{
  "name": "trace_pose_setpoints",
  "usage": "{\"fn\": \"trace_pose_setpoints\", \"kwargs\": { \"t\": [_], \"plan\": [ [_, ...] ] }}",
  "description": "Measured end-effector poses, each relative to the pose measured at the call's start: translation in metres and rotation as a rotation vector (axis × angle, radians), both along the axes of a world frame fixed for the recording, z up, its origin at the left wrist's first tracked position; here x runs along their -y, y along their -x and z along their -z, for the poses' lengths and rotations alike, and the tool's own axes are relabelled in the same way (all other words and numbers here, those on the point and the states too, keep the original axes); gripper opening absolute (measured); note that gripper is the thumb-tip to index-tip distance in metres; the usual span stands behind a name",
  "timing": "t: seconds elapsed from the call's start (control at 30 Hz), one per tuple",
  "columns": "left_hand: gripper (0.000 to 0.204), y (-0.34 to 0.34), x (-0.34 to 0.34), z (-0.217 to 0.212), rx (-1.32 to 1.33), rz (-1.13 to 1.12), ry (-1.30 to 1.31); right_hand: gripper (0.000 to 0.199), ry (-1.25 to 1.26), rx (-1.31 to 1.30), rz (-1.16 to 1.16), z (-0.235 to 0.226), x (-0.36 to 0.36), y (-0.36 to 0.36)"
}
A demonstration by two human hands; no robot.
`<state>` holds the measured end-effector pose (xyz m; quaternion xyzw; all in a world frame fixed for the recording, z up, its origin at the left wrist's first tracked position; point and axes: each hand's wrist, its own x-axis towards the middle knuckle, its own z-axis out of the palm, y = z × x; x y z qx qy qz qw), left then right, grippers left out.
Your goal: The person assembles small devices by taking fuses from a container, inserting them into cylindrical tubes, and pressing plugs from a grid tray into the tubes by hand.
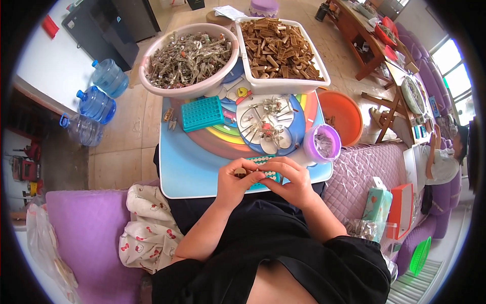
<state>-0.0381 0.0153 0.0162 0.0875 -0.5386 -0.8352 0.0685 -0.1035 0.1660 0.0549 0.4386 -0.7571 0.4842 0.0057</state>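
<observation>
We sit with a small blue table [187, 172] over our lap, and both hands meet at its near edge. Our left hand [234, 178] pinches a small brown block [240, 173] between thumb and fingertips, the other fingers curled in. Our right hand [289, 180] is curled over a teal tray [263, 176] full of little holes, steadying it against the table edge. The tray lies just under both hands, mostly hidden by them, kept close so the block can be held right over it.

A second teal tray [202, 112] lies further up the table, to the left, apart from the hands; that makes two trays. Beside it, a flat blue plate [298, 129] holds a loose scatter of bent metal clips (too tangled to count), set within easy reach. One purple cup [322, 143] stands at the plate's right edge, just past our right hand.

At the far end stand two big containers, touching side by side: a round pink basin [152, 78] heaped with metal pieces and a square white tub [253, 83] heaped with brown blocks, the stock kept back. One orange basin [349, 111] sits on the floor to the right. Three blue water bottles [96, 104] lie on the floor at left.
</observation>
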Motion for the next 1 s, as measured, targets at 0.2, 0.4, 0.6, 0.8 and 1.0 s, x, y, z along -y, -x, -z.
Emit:
{"fn": "trace_pose_setpoints", "kwargs": {
  "t": [0.2,0.4,0.6,0.8,1.0],
  "plan": [
    [0.016,-0.001,-0.002,0.012,0.036,0.065,-0.109,0.025,0.076,0.058,0.065,0.01,0.001,-0.004],
    [0.033,-0.006,-0.001,0.015,-0.187,0.148,-0.478,0.015,0.266,0.728,0.114,0.015,0.002,-0.007],
    [0.041,-0.013,0.003,0.018,-0.294,0.029,-0.068,0.009,0.415,1.025,-0.104,0.012,0.01,-0.013],
    [0.045,-0.015,0.009,0.024,-0.264,0.059,-0.079,0.008,0.278,0.767,-0.124,0.016,0.013,-0.009],
    [0.043,-0.013,0.009,0.02,-0.212,0.107,-0.074,0.006,0.361,0.987,-0.261,0.025,0.007,-0.004]
  ]
}}
